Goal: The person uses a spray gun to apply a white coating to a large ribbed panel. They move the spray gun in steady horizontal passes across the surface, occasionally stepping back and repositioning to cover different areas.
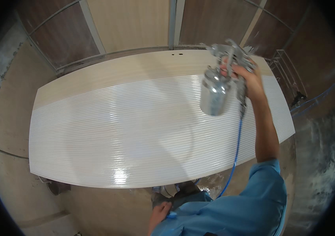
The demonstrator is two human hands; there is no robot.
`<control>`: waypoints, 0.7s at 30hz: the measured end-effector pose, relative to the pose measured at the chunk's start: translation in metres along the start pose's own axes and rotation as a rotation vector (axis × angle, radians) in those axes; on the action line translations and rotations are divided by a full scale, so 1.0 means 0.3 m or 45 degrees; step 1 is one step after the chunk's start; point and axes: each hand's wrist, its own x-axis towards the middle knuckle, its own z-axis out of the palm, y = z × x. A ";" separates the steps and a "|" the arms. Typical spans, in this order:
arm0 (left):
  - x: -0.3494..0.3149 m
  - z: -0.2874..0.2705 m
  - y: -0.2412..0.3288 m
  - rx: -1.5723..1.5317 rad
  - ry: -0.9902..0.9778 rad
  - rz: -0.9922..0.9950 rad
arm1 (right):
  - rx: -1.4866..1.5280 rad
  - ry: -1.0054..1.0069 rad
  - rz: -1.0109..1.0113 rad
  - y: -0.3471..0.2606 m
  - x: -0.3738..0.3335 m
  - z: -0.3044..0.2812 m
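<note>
My right hand (253, 76) is wrapped round the handle of a metal spray gun (213, 94), with its silver cup hanging below. The gun is held over the far right part of a large pale panel (136, 126) with fine grooves along it. Glossy, wet-looking white covers the grooved part, while a plain beige strip runs along the far edge. From the gun's handle a blue air hose (237, 147) drops past the panel's near edge. Low in front of my body is my left hand (160, 211), its fingers curled; what they hold, if anything, is hidden.
Brown and beige wall panels (134, 23) with metal strips stand behind the far edge. A wire rack (289, 74) is beyond the panel's right end, with blue tubing nearby. A dark round container (59, 188) sits under the near left corner. The concrete floor (100, 208) has white splashes.
</note>
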 end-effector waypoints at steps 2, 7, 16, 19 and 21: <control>0.043 -0.053 -0.060 0.076 -0.033 0.159 | -0.158 -0.103 -0.071 -0.122 -0.246 0.030; 0.117 -0.072 -0.039 0.335 -0.432 0.455 | -0.266 0.632 0.015 -0.292 -0.881 0.086; 0.072 0.062 0.135 0.588 -0.980 0.710 | -0.172 0.753 0.350 -0.135 -1.475 0.249; 0.072 0.061 0.018 0.556 -1.013 0.699 | -0.082 0.755 0.378 -0.096 -1.566 0.345; 0.086 0.072 -0.040 0.318 -1.088 0.471 | -0.047 0.729 0.380 -0.079 -1.591 0.371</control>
